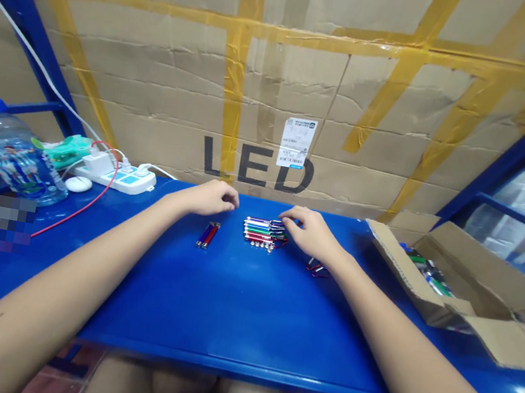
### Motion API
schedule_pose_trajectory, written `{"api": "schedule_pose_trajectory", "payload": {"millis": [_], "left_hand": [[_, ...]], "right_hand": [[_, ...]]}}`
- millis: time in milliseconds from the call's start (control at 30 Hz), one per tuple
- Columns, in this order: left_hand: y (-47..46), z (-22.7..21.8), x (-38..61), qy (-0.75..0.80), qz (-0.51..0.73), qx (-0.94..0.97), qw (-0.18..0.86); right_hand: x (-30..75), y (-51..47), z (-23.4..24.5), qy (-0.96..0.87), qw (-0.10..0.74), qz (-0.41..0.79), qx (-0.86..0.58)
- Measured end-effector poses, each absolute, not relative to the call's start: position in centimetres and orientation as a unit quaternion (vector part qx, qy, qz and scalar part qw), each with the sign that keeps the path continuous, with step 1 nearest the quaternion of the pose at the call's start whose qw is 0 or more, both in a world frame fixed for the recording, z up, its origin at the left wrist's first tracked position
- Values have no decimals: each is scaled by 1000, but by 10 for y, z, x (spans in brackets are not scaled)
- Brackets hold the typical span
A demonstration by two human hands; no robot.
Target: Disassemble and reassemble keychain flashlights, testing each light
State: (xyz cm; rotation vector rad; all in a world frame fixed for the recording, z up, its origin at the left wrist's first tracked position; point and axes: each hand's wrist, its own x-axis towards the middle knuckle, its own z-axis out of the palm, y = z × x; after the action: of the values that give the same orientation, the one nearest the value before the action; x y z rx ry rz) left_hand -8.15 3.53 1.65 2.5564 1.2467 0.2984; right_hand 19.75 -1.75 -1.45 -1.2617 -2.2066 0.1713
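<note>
A row of small coloured keychain flashlights [262, 232] lies side by side on the blue table [223, 305]. My right hand [310, 231] rests at the right end of the row, fingers curled over it and touching the lights. My left hand [214, 198] lies knuckles up with fingers curled under, left of the row; whether it holds anything is hidden. Two more flashlights, blue and red [207, 235], lie just in front of my left hand. A red one [317, 268] peeks out beside my right wrist.
An open cardboard box [454, 291] with more flashlights sits at the right. At the left are a water bottle [15, 158], a white power strip [116, 175] with a red cable, and a white oval object [78, 184]. A taped cardboard wall marked LED [257, 167] stands behind.
</note>
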Motion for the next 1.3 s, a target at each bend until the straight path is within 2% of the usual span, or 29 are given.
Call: {"api": "schedule_pose_trajectory", "payload": {"millis": [167, 300, 367, 667, 867, 1067, 1167, 1300], "left_hand": [[26, 21, -104, 445, 23, 884, 142], [27, 17, -103, 439, 10, 885, 154], [29, 15, -103, 439, 11, 885, 157], [31, 7, -101, 437, 15, 885, 159], [35, 2, -100, 430, 30, 888, 158], [12, 17, -85, 405, -34, 889, 210], [-13, 25, -67, 386, -61, 901, 187], [-40, 25, -41, 322, -51, 932, 158]], "right_hand": [[166, -44, -14, -868, 269, 33, -416], [119, -66, -21, -914, 201, 21, -351], [99, -71, -23, -919, 166, 28, -357], [71, -54, -33, -914, 155, 14, -375], [64, -57, -24, -892, 97, -7, -440], [89, -103, -2, -856, 32, 68, -512], [126, -117, 17, -831, 39, 118, -543], [184, -97, 33, -769, 152, 179, -594]]}}
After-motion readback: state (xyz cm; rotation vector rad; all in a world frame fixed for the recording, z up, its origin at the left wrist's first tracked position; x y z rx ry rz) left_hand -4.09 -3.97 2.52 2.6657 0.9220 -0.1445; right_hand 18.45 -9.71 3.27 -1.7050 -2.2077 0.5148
